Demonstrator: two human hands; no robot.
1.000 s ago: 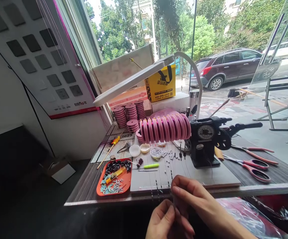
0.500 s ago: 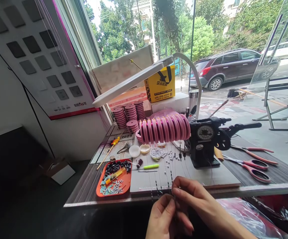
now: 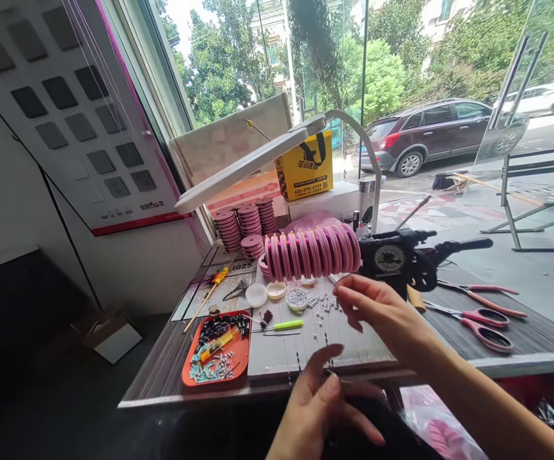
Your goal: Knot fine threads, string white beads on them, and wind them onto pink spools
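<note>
Several thin threads with small dark beads (image 3: 298, 361) hang from a row of pink spools (image 3: 310, 251) on a black winding device (image 3: 392, 259). My left hand (image 3: 312, 399) is at the table's front edge beside these threads, its fingers spread apart. Whether a thread touches its thumb is unclear. Higher up, below the spools' right end, my right hand (image 3: 375, 310) has thumb and forefinger pinched together. What lies in that pinch is too fine to make out. A small round dish of pale beads (image 3: 298, 298) stands left of it, with loose pale beads (image 3: 323, 302) alongside.
An orange tray (image 3: 188, 365) with black and teal beads and a yellow tube sits at left. A green-handled tool (image 3: 288, 324) lies on the board. Scissors (image 3: 485, 326) and pliers (image 3: 492, 297) lie at right. Stacked pink spools (image 3: 229, 231) and a white lamp (image 3: 252, 160) stand behind.
My right hand has moved up and away from my left hand, toward the spools. My left hand's fingers have spread out. The view has shifted slightly.
</note>
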